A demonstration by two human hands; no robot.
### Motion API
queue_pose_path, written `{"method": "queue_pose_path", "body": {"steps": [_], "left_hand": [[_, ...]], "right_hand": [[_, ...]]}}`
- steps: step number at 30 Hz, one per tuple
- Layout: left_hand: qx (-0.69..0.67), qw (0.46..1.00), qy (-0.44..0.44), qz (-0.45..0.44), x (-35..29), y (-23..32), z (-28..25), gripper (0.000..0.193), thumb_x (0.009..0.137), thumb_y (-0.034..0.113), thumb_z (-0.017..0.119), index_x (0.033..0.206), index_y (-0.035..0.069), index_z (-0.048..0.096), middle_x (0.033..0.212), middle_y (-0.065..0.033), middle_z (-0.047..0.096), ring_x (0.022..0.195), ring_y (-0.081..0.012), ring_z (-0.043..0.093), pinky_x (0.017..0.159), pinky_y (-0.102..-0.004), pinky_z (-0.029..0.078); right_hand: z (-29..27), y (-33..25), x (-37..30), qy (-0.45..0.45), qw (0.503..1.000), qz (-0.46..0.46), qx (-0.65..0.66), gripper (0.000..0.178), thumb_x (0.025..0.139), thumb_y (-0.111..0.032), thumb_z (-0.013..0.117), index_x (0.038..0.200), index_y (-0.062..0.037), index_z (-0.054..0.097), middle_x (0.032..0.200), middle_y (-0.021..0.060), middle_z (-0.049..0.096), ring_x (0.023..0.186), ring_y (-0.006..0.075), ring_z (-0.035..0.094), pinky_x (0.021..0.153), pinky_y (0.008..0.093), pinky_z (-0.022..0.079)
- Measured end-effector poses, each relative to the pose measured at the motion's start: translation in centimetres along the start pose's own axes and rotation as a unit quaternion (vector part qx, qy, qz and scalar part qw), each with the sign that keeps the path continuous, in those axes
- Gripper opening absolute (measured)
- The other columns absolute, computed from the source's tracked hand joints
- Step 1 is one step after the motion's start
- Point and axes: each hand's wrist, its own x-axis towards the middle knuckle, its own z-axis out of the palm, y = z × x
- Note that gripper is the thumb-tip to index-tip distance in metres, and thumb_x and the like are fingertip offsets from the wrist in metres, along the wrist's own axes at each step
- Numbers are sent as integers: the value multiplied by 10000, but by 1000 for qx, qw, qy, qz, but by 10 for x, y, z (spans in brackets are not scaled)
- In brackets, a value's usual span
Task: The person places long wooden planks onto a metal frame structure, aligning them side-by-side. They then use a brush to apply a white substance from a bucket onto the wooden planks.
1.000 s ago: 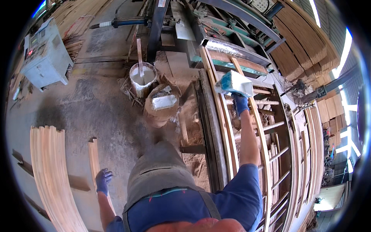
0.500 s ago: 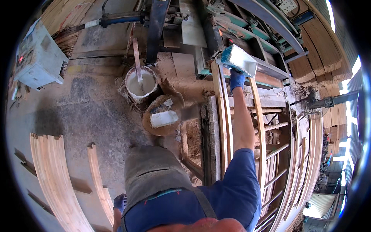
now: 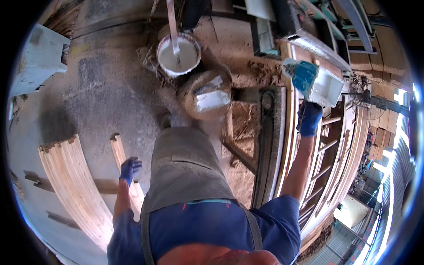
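Observation:
My right hand, in a blue glove, grips a boxy plastic container, teal outside and white inside. It is held tilted over the wooden strips along the machine's frame. My left hand, also gloved in blue, is held out with its fingers apart and nothing in it. Below it in the picture is a short stack of pale wooden strips; I cannot tell whether they touch.
A bucket of whitish liquid has a stick standing in it. Beside it a white block-like tray rests on a round dusty stand. A wider stack of boards lies at left, and a pale metal cabinet stands at far left.
My left hand has risen from the lower edge, out to the left, fingers spread. My right hand and the container sit farther right and lower in the picture as the whole view shifts.

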Motion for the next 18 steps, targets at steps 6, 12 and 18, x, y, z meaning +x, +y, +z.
{"method": "queue_pose_path", "body": {"steps": [6, 12, 18], "left_hand": [[49, 998, -40, -13, -11, 43, -9, 462, 974, 460, 538, 1245, 90, 598, 1059, -129, 715, 893, -252, 709, 838, -387, 523], [96, 991, 10, -91, -55, 9, -48, 448, 953, 445, 580, 1209, 78, 609, 1009, -128, 720, 856, -235, 709, 786, -380, 547], [93, 979, 109, -141, -104, -26, -77, 459, 969, 472, 566, 1231, 97, 607, 1007, -123, 723, 865, -237, 703, 821, -390, 523]], "right_hand": [[78, 119, -131, -73, 958, 98, 258, 331, 918, -156, 652, 1216, -19, 606, 1080, 84, 682, 953, 196, 639, 836, 305, 514], [182, 228, -173, -210, 974, 88, -8, 336, 908, -181, 661, 1165, 34, 643, 1113, 130, 724, 1030, 184, 673, 865, 341, 509], [231, 324, -156, -222, 948, -95, -207, 347, 897, -310, 633, 1139, -64, 668, 1063, 155, 718, 990, 372, 668, 793, 457, 542]]}}
